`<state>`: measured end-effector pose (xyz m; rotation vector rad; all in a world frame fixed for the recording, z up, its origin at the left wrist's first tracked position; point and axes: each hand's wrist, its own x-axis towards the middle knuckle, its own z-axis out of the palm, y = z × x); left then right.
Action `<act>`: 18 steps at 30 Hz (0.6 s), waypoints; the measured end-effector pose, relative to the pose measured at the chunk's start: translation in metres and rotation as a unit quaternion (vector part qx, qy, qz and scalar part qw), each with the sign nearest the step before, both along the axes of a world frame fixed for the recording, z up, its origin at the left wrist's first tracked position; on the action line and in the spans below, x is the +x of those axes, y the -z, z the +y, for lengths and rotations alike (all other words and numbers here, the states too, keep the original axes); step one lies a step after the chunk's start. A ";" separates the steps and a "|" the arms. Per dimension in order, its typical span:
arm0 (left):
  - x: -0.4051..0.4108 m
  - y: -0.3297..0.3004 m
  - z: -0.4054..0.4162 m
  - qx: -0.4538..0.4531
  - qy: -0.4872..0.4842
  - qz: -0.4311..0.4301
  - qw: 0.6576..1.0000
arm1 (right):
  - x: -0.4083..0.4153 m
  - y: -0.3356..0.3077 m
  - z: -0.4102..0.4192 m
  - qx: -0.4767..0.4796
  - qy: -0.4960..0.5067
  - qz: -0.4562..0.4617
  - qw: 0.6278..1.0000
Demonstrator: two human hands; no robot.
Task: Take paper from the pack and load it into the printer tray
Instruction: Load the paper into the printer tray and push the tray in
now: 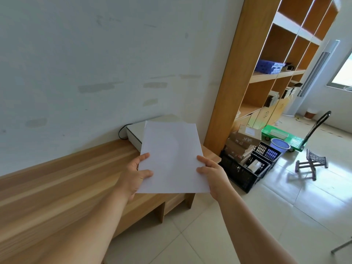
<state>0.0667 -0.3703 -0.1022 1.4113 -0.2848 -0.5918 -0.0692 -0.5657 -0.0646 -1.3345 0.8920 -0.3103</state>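
A stack of white paper is held up in front of me by both hands. My left hand grips its left edge, thumb on top. My right hand grips the right edge the same way. Behind the paper, a white printer sits at the far end of the wooden counter against the wall; the paper hides most of it. A black cable runs from its left side. The paper pack is out of sight.
A tall wooden shelf unit stands to the right of the counter. On the tiled floor beside it are black crates with boxes, a purple bin, a green hand cart and a small folding stool.
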 end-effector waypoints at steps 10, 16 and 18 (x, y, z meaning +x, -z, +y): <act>0.033 -0.004 -0.114 0.002 -0.033 -0.011 0.999 | 0.045 0.004 -0.125 -0.008 -0.018 0.001 1.000; 0.028 -0.002 -0.183 0.022 -0.087 -0.026 0.996 | 0.064 0.009 -0.208 -0.004 -0.071 0.012 0.997; 0.020 0.000 -0.203 0.023 -0.113 -0.021 0.993 | 0.069 0.009 -0.233 -0.001 -0.098 0.012 0.995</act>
